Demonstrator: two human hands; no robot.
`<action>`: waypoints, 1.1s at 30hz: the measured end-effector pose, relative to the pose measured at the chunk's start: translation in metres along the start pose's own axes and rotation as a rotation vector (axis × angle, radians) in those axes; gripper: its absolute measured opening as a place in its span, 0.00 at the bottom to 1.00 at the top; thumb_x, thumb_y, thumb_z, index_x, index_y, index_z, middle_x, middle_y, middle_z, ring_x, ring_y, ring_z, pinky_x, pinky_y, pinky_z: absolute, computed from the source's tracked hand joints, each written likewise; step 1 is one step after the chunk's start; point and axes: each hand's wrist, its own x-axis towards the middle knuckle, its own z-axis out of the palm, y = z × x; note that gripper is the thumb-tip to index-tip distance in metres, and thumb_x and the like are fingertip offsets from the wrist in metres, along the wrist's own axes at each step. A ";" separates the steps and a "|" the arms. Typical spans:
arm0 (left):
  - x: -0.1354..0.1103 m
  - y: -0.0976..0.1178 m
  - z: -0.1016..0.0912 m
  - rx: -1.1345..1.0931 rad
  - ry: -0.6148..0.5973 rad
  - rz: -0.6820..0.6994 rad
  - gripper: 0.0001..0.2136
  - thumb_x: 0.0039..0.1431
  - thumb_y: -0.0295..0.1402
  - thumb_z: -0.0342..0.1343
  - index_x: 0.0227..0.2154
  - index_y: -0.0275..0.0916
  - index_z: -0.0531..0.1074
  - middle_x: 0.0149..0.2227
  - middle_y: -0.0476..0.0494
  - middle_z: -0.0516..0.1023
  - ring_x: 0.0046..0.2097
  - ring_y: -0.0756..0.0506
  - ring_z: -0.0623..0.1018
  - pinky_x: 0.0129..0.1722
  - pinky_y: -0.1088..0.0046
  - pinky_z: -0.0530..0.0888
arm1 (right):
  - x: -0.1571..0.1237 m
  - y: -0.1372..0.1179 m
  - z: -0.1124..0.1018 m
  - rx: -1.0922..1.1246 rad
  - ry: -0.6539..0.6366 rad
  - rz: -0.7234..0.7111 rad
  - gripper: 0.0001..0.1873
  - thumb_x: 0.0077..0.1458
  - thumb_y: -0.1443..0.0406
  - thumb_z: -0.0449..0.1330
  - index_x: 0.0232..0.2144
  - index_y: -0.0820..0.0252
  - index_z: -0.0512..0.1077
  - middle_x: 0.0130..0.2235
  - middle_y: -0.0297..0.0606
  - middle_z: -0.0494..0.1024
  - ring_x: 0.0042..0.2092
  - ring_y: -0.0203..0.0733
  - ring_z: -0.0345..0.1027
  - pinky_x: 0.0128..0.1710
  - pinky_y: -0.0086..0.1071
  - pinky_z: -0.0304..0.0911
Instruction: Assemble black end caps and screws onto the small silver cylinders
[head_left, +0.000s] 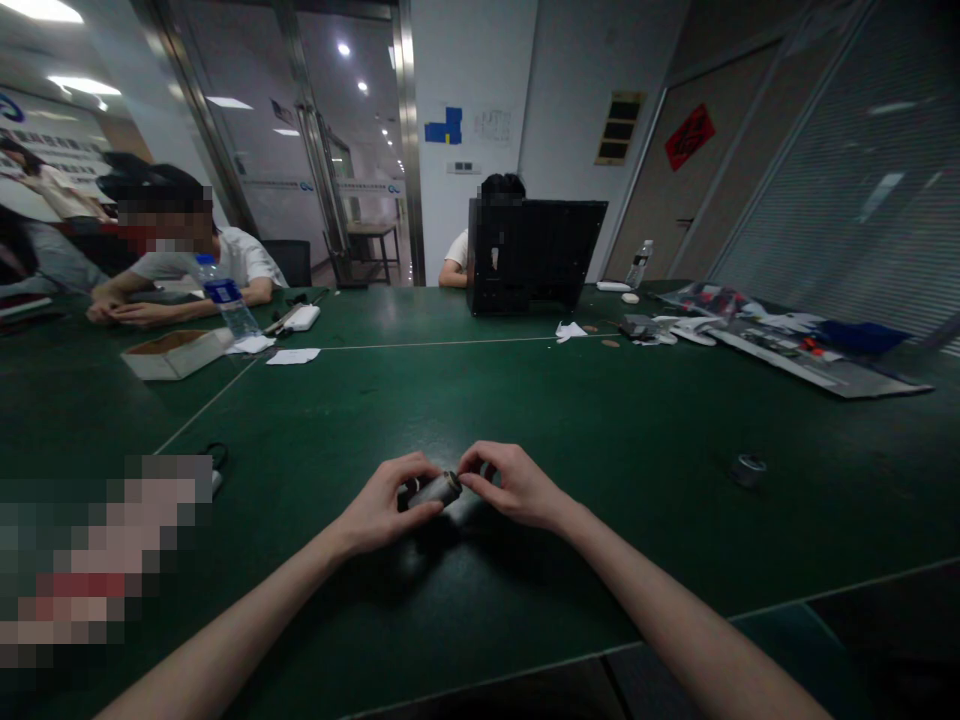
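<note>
Both my hands meet over the green table point(525, 420), just above its surface. My left hand point(386, 505) is closed around a small grey cylinder point(436, 489), gripping its near end. At the cylinder's other end, my right hand point(510, 485) pinches with curled fingertips. What the cylinder is cannot be made out. A small round dark ring-like part point(748, 468) lies on the table to the right of my right hand, apart from it.
A seated person point(180, 265) leans on the table at far left, near a water bottle point(229, 298) and an open cardboard box point(176, 352). A black monitor point(536, 255) stands at the far side with another person behind it. Papers and packaging point(787, 340) lie at far right.
</note>
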 end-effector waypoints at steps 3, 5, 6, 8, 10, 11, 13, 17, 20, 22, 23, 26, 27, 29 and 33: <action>0.000 0.002 -0.001 -0.042 -0.011 0.003 0.15 0.58 0.44 0.51 0.41 0.38 0.71 0.40 0.45 0.72 0.40 0.44 0.71 0.40 0.71 0.68 | 0.000 0.001 -0.007 0.013 0.009 0.018 0.06 0.57 0.65 0.55 0.34 0.62 0.70 0.34 0.37 0.74 0.33 0.35 0.66 0.31 0.27 0.62; 0.000 0.003 -0.002 -0.074 -0.013 -0.002 0.15 0.58 0.42 0.52 0.42 0.38 0.71 0.41 0.44 0.72 0.42 0.44 0.72 0.42 0.69 0.69 | 0.000 0.002 -0.012 0.016 0.027 0.029 0.06 0.57 0.65 0.55 0.35 0.62 0.70 0.34 0.37 0.74 0.33 0.35 0.66 0.31 0.28 0.62; 0.000 0.003 -0.002 -0.092 -0.016 -0.007 0.15 0.58 0.41 0.53 0.43 0.37 0.70 0.41 0.44 0.72 0.42 0.44 0.72 0.43 0.68 0.69 | 0.000 0.003 -0.014 0.014 0.037 0.035 0.06 0.57 0.65 0.55 0.35 0.62 0.71 0.34 0.37 0.74 0.33 0.34 0.66 0.32 0.28 0.62; 0.001 0.004 -0.002 -0.129 -0.021 -0.021 0.14 0.57 0.39 0.54 0.43 0.36 0.70 0.42 0.43 0.73 0.43 0.44 0.73 0.44 0.67 0.70 | 0.000 0.003 -0.017 0.012 0.045 0.048 0.06 0.57 0.65 0.56 0.35 0.62 0.71 0.34 0.36 0.75 0.32 0.34 0.67 0.31 0.28 0.62; 0.001 0.004 -0.001 -0.156 -0.021 -0.048 0.14 0.56 0.35 0.56 0.44 0.36 0.70 0.43 0.42 0.73 0.43 0.43 0.73 0.45 0.67 0.70 | 0.000 0.003 -0.020 0.012 0.035 0.056 0.07 0.57 0.65 0.56 0.35 0.62 0.71 0.34 0.36 0.75 0.32 0.34 0.67 0.31 0.27 0.62; 0.001 0.005 -0.001 -0.163 -0.017 -0.061 0.14 0.55 0.33 0.57 0.44 0.36 0.69 0.43 0.42 0.74 0.43 0.43 0.74 0.45 0.66 0.71 | -0.001 0.004 -0.021 0.011 0.025 0.058 0.07 0.57 0.65 0.56 0.35 0.62 0.72 0.34 0.36 0.76 0.32 0.34 0.67 0.31 0.27 0.62; 0.001 0.005 0.000 -0.166 -0.016 -0.077 0.15 0.53 0.30 0.57 0.44 0.36 0.69 0.43 0.43 0.74 0.44 0.44 0.74 0.46 0.66 0.70 | -0.001 0.004 -0.023 0.008 -0.017 0.062 0.07 0.57 0.64 0.56 0.35 0.61 0.72 0.34 0.35 0.76 0.33 0.34 0.67 0.32 0.27 0.62; 0.002 0.006 0.000 -0.135 -0.039 -0.075 0.14 0.52 0.28 0.58 0.43 0.35 0.70 0.42 0.43 0.75 0.43 0.44 0.74 0.45 0.67 0.70 | -0.004 0.009 -0.023 -0.049 -0.183 0.081 0.07 0.56 0.65 0.56 0.36 0.60 0.73 0.36 0.36 0.77 0.35 0.35 0.69 0.34 0.28 0.62; 0.002 0.005 0.000 -0.108 -0.047 -0.093 0.14 0.51 0.29 0.59 0.43 0.36 0.70 0.41 0.44 0.76 0.42 0.44 0.75 0.44 0.66 0.71 | -0.006 0.013 -0.020 -0.159 -0.287 0.079 0.07 0.55 0.67 0.57 0.37 0.58 0.73 0.36 0.36 0.77 0.36 0.37 0.69 0.35 0.29 0.61; 0.002 0.004 0.000 -0.124 -0.050 -0.100 0.14 0.51 0.30 0.59 0.43 0.36 0.70 0.41 0.44 0.76 0.42 0.44 0.75 0.45 0.66 0.70 | -0.006 0.015 -0.016 -0.224 -0.314 0.057 0.08 0.55 0.68 0.57 0.37 0.58 0.74 0.36 0.36 0.77 0.36 0.38 0.69 0.35 0.29 0.60; 0.003 0.003 0.000 -0.143 -0.054 -0.100 0.14 0.51 0.29 0.59 0.43 0.36 0.70 0.41 0.44 0.76 0.42 0.44 0.75 0.45 0.67 0.70 | -0.006 0.015 -0.014 -0.248 -0.316 0.040 0.08 0.54 0.68 0.57 0.37 0.58 0.74 0.36 0.36 0.77 0.36 0.38 0.69 0.35 0.30 0.60; 0.003 0.002 0.000 -0.206 -0.071 -0.100 0.15 0.51 0.28 0.59 0.43 0.36 0.69 0.42 0.44 0.75 0.43 0.45 0.75 0.47 0.67 0.70 | -0.006 0.014 -0.008 -0.279 -0.316 -0.008 0.08 0.54 0.69 0.56 0.37 0.58 0.73 0.36 0.37 0.77 0.37 0.38 0.69 0.35 0.30 0.60; 0.003 0.002 0.000 -0.222 -0.077 -0.106 0.15 0.51 0.28 0.59 0.43 0.36 0.69 0.42 0.44 0.75 0.44 0.45 0.75 0.47 0.67 0.70 | -0.006 0.014 -0.007 -0.275 -0.317 -0.014 0.08 0.54 0.69 0.56 0.36 0.58 0.73 0.36 0.37 0.77 0.37 0.38 0.69 0.35 0.29 0.60; 0.003 0.002 0.000 -0.244 -0.087 -0.124 0.15 0.51 0.27 0.60 0.43 0.36 0.68 0.42 0.44 0.75 0.44 0.45 0.75 0.47 0.66 0.71 | -0.006 0.013 -0.006 -0.265 -0.320 -0.007 0.08 0.53 0.70 0.57 0.36 0.58 0.73 0.36 0.36 0.77 0.36 0.38 0.69 0.35 0.29 0.60; 0.004 0.003 -0.001 -0.280 -0.116 -0.141 0.15 0.50 0.27 0.60 0.43 0.36 0.68 0.43 0.44 0.75 0.44 0.45 0.75 0.48 0.65 0.70 | -0.006 0.014 -0.008 -0.220 -0.323 0.050 0.10 0.52 0.70 0.58 0.38 0.57 0.73 0.37 0.36 0.77 0.38 0.38 0.70 0.36 0.29 0.61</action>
